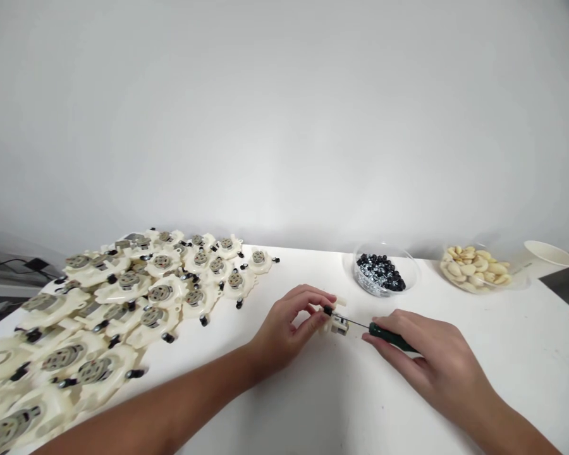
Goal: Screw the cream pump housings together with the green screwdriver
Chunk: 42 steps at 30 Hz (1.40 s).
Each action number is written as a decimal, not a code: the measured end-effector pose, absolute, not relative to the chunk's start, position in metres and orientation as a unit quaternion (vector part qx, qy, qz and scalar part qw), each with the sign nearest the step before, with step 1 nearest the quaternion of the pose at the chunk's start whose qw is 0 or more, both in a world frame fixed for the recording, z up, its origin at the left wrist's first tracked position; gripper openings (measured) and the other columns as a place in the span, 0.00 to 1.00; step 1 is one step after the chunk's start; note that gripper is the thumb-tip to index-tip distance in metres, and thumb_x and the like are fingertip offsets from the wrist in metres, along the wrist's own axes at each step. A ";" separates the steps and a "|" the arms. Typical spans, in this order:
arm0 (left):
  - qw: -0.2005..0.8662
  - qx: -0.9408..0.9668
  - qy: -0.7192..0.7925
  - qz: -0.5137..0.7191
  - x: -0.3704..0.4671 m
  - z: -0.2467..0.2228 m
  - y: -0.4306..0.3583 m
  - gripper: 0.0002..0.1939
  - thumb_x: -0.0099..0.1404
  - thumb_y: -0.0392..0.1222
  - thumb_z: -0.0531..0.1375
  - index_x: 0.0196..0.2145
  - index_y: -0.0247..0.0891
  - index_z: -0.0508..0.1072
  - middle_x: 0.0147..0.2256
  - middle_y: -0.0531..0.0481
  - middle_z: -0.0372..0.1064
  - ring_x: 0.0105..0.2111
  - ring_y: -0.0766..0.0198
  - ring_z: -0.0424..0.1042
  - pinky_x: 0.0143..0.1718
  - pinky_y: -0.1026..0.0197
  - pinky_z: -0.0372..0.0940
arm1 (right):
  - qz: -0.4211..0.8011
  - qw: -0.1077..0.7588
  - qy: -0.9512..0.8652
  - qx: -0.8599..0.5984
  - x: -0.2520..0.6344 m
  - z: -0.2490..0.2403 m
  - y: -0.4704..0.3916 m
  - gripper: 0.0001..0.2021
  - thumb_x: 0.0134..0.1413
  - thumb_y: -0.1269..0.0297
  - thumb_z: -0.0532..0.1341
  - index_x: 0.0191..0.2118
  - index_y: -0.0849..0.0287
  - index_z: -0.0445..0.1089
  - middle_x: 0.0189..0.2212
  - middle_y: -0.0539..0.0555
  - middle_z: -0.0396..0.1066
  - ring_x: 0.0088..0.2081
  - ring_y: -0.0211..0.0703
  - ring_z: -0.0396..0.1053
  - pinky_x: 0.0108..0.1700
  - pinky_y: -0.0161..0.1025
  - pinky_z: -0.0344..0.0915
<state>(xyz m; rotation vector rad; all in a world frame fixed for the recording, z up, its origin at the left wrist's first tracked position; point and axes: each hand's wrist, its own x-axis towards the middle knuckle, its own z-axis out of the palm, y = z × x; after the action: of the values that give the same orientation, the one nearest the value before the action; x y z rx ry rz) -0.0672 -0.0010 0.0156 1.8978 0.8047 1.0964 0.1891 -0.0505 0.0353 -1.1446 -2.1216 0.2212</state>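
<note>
My left hand (296, 319) is closed around a cream plastic motor housing (340, 325), its thumb and fingers at a small black piece on it. Much of the housing is hidden behind the fingers. In my right hand (431, 357) is a screwdriver (391, 336) with a dark green handle. Its thin shaft points left and its tip reaches the housing near the black piece. Whether the tip sits in a screw is too small to tell.
Many similar cream housings (159, 294) with grey motors and black pieces are piled at the left. Behind my hands stand a clear bowl (413, 272) of black parts and silvery screws, another bowl (477, 268) of cream discs, and a tilted cream cup (547, 258). A white wall (284, 126) rises behind the table.
</note>
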 end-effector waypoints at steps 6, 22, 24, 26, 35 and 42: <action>0.397 0.750 0.319 0.423 -0.067 0.020 -0.004 0.06 0.73 0.35 0.58 0.43 0.38 0.76 0.48 0.41 0.77 0.47 0.58 0.76 0.46 0.57 0.72 | 0.023 0.290 -0.867 -0.405 0.189 0.040 -0.051 0.05 0.69 0.66 0.60 0.39 0.56 0.71 0.21 0.48 0.66 0.20 0.39 0.61 0.25 0.38 0.54; 0.387 0.750 0.317 0.432 -0.068 0.018 -0.004 0.06 0.73 0.35 0.59 0.44 0.38 0.76 0.48 0.42 0.77 0.47 0.58 0.77 0.46 0.57 0.72 | 0.627 0.349 -0.415 -0.559 0.161 0.037 -0.059 0.23 0.59 0.42 0.65 0.29 0.56 0.62 0.17 0.40 0.47 0.20 0.31 0.38 0.24 0.35 0.36; 0.386 0.753 0.314 0.430 -0.068 0.018 -0.004 0.07 0.72 0.34 0.59 0.45 0.38 0.76 0.48 0.42 0.77 0.48 0.58 0.76 0.46 0.58 0.72 | 0.661 0.339 -0.383 -0.549 0.162 0.036 -0.057 0.24 0.60 0.41 0.64 0.29 0.56 0.60 0.16 0.39 0.42 0.20 0.31 0.35 0.24 0.36 0.33; 0.388 0.754 0.314 0.427 -0.067 0.017 -0.002 0.07 0.72 0.34 0.59 0.45 0.39 0.76 0.48 0.43 0.77 0.48 0.58 0.76 0.45 0.59 0.72 | 0.628 0.343 -0.411 -0.565 0.163 0.036 -0.056 0.25 0.59 0.41 0.64 0.28 0.56 0.59 0.17 0.40 0.44 0.21 0.31 0.37 0.24 0.36 0.34; 0.395 0.752 0.321 0.419 -0.066 0.013 0.001 0.06 0.73 0.36 0.59 0.45 0.39 0.75 0.49 0.43 0.76 0.47 0.59 0.76 0.44 0.59 0.72 | 0.308 0.355 -0.704 -0.533 0.180 0.037 -0.053 0.13 0.65 0.52 0.62 0.33 0.53 0.64 0.20 0.44 0.60 0.21 0.36 0.53 0.25 0.36 0.50; 0.401 0.745 0.327 0.420 -0.067 0.013 0.002 0.07 0.73 0.37 0.59 0.46 0.39 0.76 0.49 0.43 0.76 0.48 0.58 0.76 0.45 0.59 0.71 | 0.023 0.341 -0.839 -0.425 0.191 0.027 -0.048 0.02 0.68 0.65 0.62 0.44 0.56 0.70 0.27 0.50 0.74 0.25 0.39 0.67 0.30 0.37 0.59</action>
<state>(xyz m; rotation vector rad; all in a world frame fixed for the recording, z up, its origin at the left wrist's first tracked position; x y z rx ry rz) -0.0675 0.0024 0.0132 1.8852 0.8276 1.0632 0.1914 -0.0476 0.0275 -1.1053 -2.1819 0.0586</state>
